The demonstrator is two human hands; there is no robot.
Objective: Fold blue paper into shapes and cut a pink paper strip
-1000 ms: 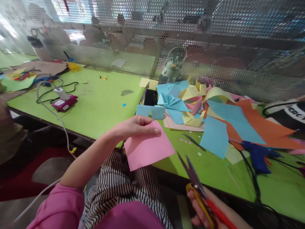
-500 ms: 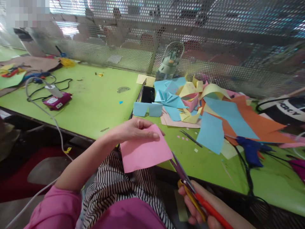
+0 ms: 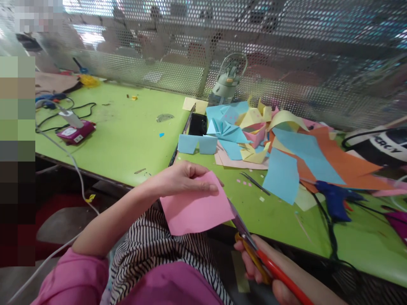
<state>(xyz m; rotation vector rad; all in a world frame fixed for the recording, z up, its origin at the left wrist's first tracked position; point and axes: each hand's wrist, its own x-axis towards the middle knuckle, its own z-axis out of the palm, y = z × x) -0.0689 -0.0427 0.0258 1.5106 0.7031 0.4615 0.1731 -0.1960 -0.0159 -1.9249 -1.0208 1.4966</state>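
My left hand (image 3: 187,180) pinches a pink sheet of paper (image 3: 199,214) by its upper part, thumb on top and fingers mostly hidden beneath. The sheet hangs over my lap at the table's front edge. In my right hand (image 3: 254,267) is a pair of scissors (image 3: 262,258) with red and yellow handles. Their blades point up and left and reach the sheet's right corner, partly hidden by the paper. Beyond the sheet, black tweezers (image 3: 255,183) lie on the green table (image 3: 133,123) beside small pink paper bits (image 3: 244,183).
Folded blue, yellow and pink papers (image 3: 227,131) crowd the table's middle, with a phone (image 3: 197,124) and a bottle (image 3: 226,84) behind. Orange sheets (image 3: 340,156) and a blue glue gun (image 3: 337,201) lie right. A purple power adapter (image 3: 75,132) with cables sits left. Perforated metal mesh (image 3: 165,59) rises behind.
The left hand and pink sheet have shifted slightly right and down. The sheet's right corner now meets the scissor blades, where they were just apart before.
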